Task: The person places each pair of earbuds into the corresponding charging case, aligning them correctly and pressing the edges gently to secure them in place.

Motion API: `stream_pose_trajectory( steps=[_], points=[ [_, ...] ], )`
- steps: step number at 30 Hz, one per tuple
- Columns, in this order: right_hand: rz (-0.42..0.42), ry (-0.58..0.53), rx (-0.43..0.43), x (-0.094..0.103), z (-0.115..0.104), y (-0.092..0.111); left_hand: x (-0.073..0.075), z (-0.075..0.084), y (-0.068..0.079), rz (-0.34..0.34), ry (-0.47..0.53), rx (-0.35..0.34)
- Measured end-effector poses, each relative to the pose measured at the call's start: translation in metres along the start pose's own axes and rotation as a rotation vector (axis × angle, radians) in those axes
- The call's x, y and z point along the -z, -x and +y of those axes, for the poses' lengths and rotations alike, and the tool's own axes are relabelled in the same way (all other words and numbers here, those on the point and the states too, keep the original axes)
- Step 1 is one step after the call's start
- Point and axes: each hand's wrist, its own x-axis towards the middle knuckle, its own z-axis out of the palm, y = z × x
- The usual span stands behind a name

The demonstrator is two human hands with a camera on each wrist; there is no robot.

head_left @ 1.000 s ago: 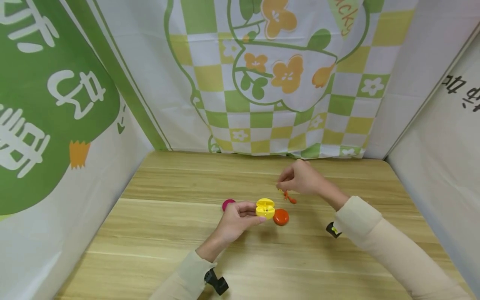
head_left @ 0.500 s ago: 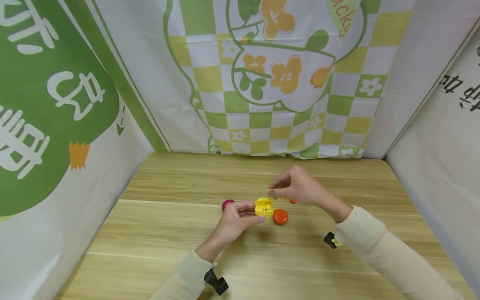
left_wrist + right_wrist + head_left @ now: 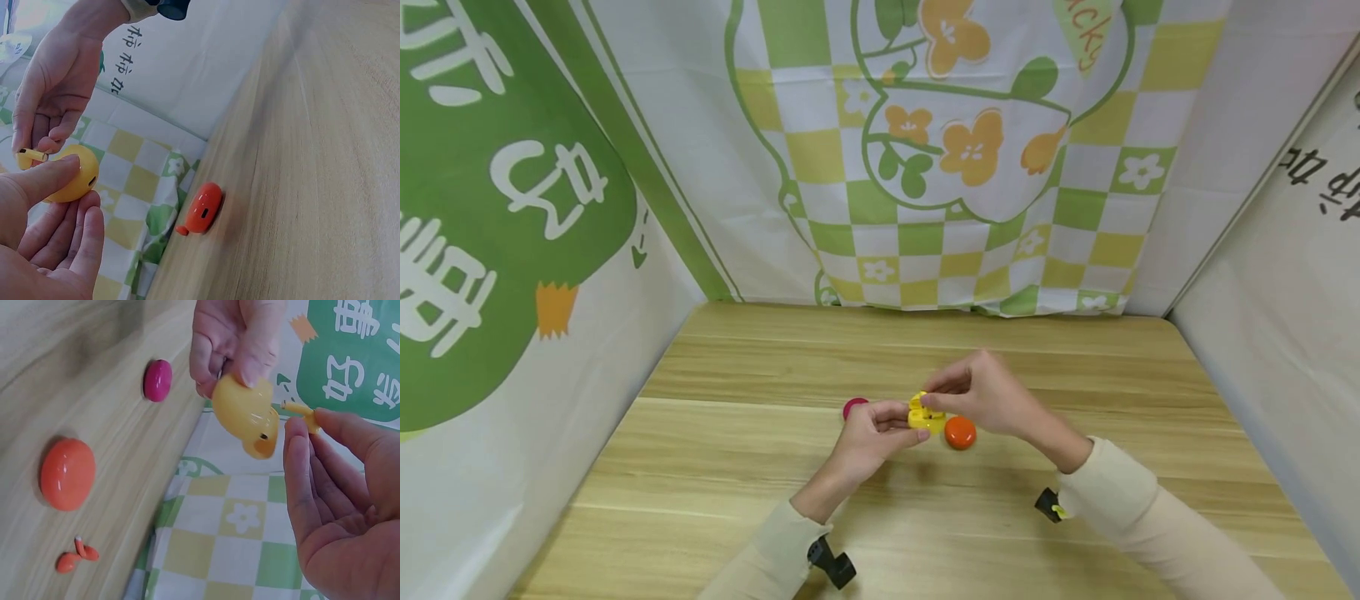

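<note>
A yellow earbud case (image 3: 245, 411), its lid raised, sits in the grip of my left hand (image 3: 867, 442), thumb on one side and fingers on the other. Between thumb and fingertips my right hand (image 3: 988, 398) pinches a yellow earbud (image 3: 303, 411). In the right wrist view the earbud's stem points at the open case, a small gap apart. From the head view the right fingers cover most of the earbud. One dark-tipped bit shows inside the case (image 3: 927, 423), too small to make out.
An orange earbud case (image 3: 67, 474) lies closed on the wooden table (image 3: 760, 358), just right of the yellow one. Two orange earbuds (image 3: 78, 555) lie near it. Left of the hands is a magenta case (image 3: 157, 380). Printed cloth walls (image 3: 715, 233) enclose the table.
My right hand has come left and toward me, carrying the yellow earbud from beside the orange earbuds to the yellow case. The left hand has stayed almost still.
</note>
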Motion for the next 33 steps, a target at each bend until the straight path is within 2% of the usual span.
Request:
stream_pose_trajectory(
  steps=[7, 19, 23, 33],
  points=[
    [0.048, 0.012, -0.022, -0.008, 0.002, 0.004, -0.001, 0.0, 0.0, -0.006, 0.004, -0.008],
    [0.099, 0.076, 0.008, -0.015, 0.001, 0.006, 0.0, -0.003, -0.002, -0.024, 0.001, -0.025],
    [0.091, 0.096, 0.015, -0.015, -0.001, 0.007, -0.001, -0.004, -0.001, -0.031, 0.0, -0.018],
    [0.03, 0.226, 0.065, -0.007, -0.007, 0.003, -0.003, -0.004, -0.001, -0.015, -0.003, 0.004]
  ],
)
